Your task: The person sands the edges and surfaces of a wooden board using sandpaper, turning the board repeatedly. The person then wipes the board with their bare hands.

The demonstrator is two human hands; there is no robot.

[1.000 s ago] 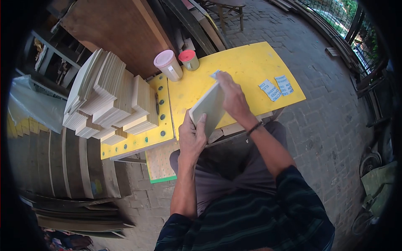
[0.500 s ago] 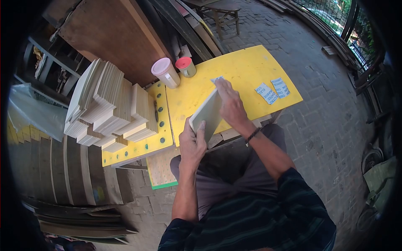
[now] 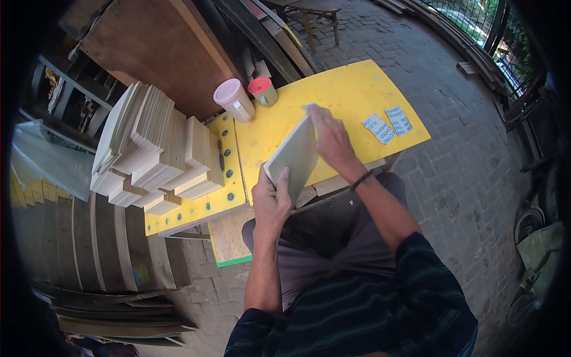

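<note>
A thin, flat wooden board (image 3: pixel 295 153) stands tilted on edge above the near side of the yellow table (image 3: pixel 348 89). My left hand (image 3: pixel 272 199) grips its near end, thumb on the face turned towards me. At the far upper end, my right hand (image 3: pixel 332 140) is closed over the edge with a piece of sandpaper (image 3: pixel 308 107), whose pale printed back peeks out past the fingers. The sandpaper's contact with the board is hidden by those fingers. Two torn sandpaper pieces, one (image 3: pixel 378 128) beside the other (image 3: pixel 398 121), lie print side up on the right of the table.
Stacked pale wooden boards (image 3: pixel 157 146) fill the table's left part. Behind them stand a pink-lidded cup (image 3: pixel 235 101) and a red-lidded mug (image 3: pixel 263 91). A large brown panel (image 3: pixel 151 50) leans at the back. Long planks (image 3: pixel 107 244) lie at lower left, on paving (image 3: pixel 446 196).
My right hand and the sandpaper have shifted slightly up along the board's edge. The board has tipped a little, its near end slightly further left. My left hand keeps its grip.
</note>
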